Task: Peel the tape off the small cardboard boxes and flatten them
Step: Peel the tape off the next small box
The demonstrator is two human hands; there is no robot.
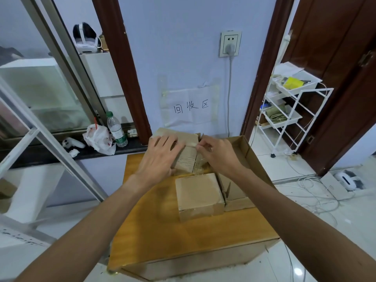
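Small cardboard box [186, 157] at far side of wooden table [162, 231]. Left hand [160, 153] spread flat on its top. Right hand [217, 153] pinches clear tape [200, 162] at its right edge. Second box [198, 193], closed, just nearer.

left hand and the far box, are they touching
Touching. The head view shows the left hand lying flat on top of the far box, fingers spread over it, while the right hand pinches the tape.

Near tabletop [162, 231] free; sealed box [198, 192], open carton [252, 155] block right
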